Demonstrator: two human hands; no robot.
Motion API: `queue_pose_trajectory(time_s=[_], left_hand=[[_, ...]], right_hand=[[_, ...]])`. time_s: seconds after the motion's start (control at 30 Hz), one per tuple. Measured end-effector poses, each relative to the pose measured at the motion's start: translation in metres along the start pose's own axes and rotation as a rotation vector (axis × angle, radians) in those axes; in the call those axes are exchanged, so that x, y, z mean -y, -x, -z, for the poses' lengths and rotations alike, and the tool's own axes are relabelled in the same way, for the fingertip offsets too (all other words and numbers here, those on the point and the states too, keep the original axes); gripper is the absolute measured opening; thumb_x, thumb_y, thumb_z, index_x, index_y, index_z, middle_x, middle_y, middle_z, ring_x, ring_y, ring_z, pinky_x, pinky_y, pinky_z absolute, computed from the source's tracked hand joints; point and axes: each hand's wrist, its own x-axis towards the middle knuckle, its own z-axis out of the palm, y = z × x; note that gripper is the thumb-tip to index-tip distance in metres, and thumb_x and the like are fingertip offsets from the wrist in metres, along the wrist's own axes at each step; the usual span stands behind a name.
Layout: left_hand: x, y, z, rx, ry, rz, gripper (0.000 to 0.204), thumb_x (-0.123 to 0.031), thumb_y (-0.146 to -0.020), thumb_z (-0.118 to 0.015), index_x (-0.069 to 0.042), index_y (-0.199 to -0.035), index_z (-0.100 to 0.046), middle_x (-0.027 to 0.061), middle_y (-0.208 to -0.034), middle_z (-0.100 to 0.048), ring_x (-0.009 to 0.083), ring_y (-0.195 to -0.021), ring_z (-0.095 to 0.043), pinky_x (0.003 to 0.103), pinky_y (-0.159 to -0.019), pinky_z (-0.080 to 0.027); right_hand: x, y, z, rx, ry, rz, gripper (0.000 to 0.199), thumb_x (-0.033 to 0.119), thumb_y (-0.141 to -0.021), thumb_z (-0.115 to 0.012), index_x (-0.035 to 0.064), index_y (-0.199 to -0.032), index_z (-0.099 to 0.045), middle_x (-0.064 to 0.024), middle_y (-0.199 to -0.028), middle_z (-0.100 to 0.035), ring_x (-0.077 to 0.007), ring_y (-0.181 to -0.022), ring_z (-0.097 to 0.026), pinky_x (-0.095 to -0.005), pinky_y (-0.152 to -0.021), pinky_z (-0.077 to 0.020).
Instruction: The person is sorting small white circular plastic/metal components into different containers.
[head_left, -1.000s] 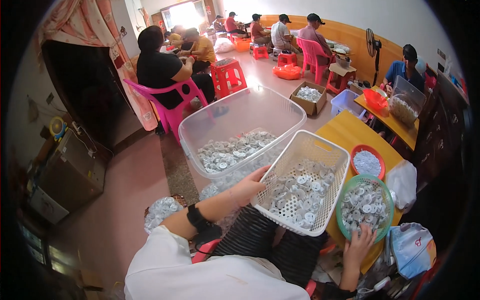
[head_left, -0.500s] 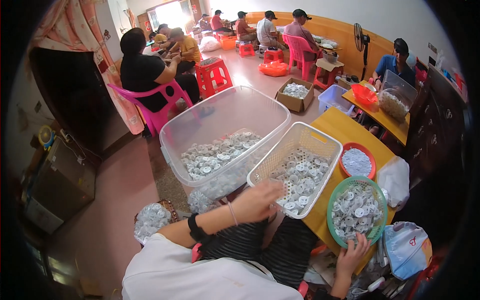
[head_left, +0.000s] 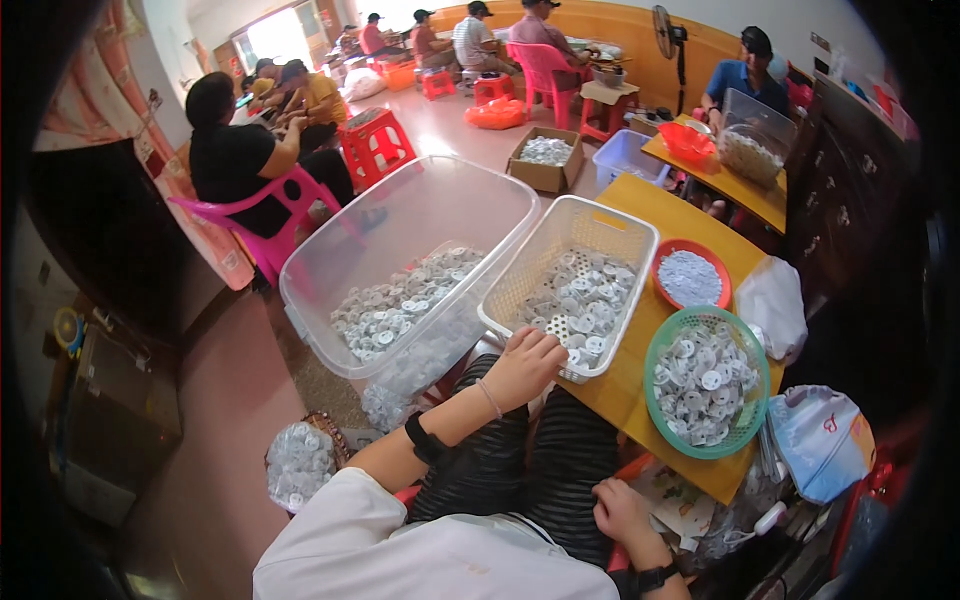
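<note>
Right hand [head_left: 618, 512]: lowest in view, resting in the person's lap at the edge of the yellow table [head_left: 625, 385], fingers curled loosely with nothing visibly in them (whether it is fully closed cannot be told).
Left hand [head_left: 523, 367]: fingers folded over the near rim of the white slotted basket [head_left: 572, 284], gripping it.
White slotted basket: sits tilted on the near-left corner of the table, touching the clear plastic tub [head_left: 412, 268] on its left; small white round parts cover its bottom.
Green basket [head_left: 706, 381]: on the table just right of the left hand, filled with the same white parts.
Clear plastic tub: left of the table, a layer of white parts spread across its floor.
Bag of white parts [head_left: 296, 466]: on the floor, below the tub.
Red bowl [head_left: 691, 275]: beyond the green basket, holding white pieces.
Cardboard box [head_left: 546, 162]: further back on the floor, also with white parts.
Other people: seated on pink and red plastic chairs, well apart (one in black [head_left: 240, 160] is nearest).
</note>
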Motion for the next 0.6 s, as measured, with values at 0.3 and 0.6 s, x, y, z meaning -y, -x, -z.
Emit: queue_pose_trajectory(time_s=[0.3,0.6], left_hand=[[0.01,-0.014,0.005,0.023,0.071,-0.062,0.016,-0.009,-0.071,-0.057,-0.01,-0.086,-0.051,0.0033,-0.084,-0.048,0.0211,-0.087,-0.048,0.034,-0.086,-0.033],[0.019,-0.007,0.008,0.086,0.074,0.064,0.021,-0.005,-0.07,-0.057,-0.011,-0.09,-0.053,0.0043,-0.096,-0.051,0.0241,-0.1,-0.047,0.044,-0.1,-0.028]], right_hand=[[-0.201,0.041,-0.146,-0.341,-0.129,-1.056,0.04,0.027,-0.085,-0.044,0.0006,-0.114,-0.049,-0.0215,-0.115,-0.05,-0.0402,-0.107,-0.045,-0.0408,-0.09,-0.0363],[-0.181,0.022,-0.161,-0.447,-1.7,-0.917,0.029,0.027,-0.089,-0.047,0.0091,-0.111,-0.05,-0.0037,-0.106,-0.055,-0.0148,-0.1,-0.048,-0.03,-0.084,-0.0412]])
